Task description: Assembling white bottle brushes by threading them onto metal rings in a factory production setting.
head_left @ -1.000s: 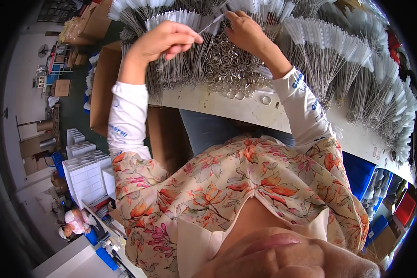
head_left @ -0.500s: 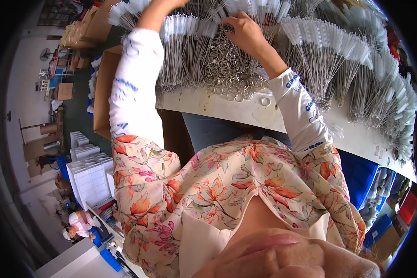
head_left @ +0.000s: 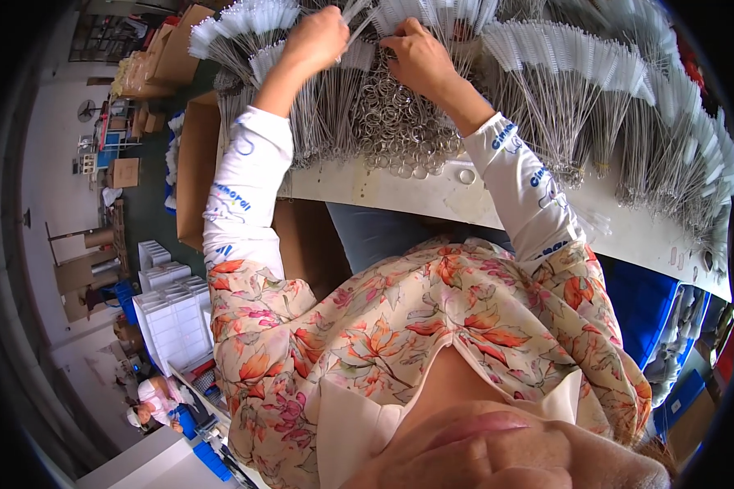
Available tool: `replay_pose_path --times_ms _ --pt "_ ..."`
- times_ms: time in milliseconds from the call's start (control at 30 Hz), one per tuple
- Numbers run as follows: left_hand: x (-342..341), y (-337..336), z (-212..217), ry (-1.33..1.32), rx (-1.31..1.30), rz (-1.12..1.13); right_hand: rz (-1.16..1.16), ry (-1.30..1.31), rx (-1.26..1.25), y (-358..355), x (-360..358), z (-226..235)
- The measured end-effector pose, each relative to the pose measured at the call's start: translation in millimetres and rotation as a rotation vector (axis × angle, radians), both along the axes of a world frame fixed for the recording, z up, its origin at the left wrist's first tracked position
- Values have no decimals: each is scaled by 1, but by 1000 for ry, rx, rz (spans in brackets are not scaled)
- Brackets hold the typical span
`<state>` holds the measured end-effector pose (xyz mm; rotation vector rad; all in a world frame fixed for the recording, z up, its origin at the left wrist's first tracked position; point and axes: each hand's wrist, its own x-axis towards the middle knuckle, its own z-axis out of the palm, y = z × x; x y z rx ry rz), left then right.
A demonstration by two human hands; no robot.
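My left hand point(head_left: 318, 39) is closed above the bundles at the table's far left, with a thin white-bristled wire brush point(head_left: 355, 11) coming out of its fingers. To its right, my right hand point(head_left: 422, 59) has thumb and fingers bent together at the upper edge of a heap of metal split rings point(head_left: 400, 114). What its fingertips hold is too small to make out. Under and beside my left hand stand brushes with long wire stems point(head_left: 334, 114). Another thick row of white-bristled brushes point(head_left: 563, 61) lies to the right of my right hand.
One loose ring point(head_left: 466, 176) lies near the front edge of the white table point(head_left: 359, 184). Left of the table stands an open cardboard box point(head_left: 197, 171). Blue bins point(head_left: 640, 314) are below at the right. White trays point(head_left: 175, 318) and another person point(head_left: 156, 399) are at the far left.
My left hand has come back from the upper edge toward me and to the right, a brush now showing at its fingers. My right hand has shifted slightly left over the rings.
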<state>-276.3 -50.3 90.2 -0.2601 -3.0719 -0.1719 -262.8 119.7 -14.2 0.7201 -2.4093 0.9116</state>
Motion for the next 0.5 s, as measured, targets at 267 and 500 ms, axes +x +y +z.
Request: replay_pose_path --times_ms 267,500 --pt "-25 -14 74 -153 491 108 32 11 -53 2 -3 0" --pt "-36 3 135 259 354 27 11 -114 3 3 -2 6"
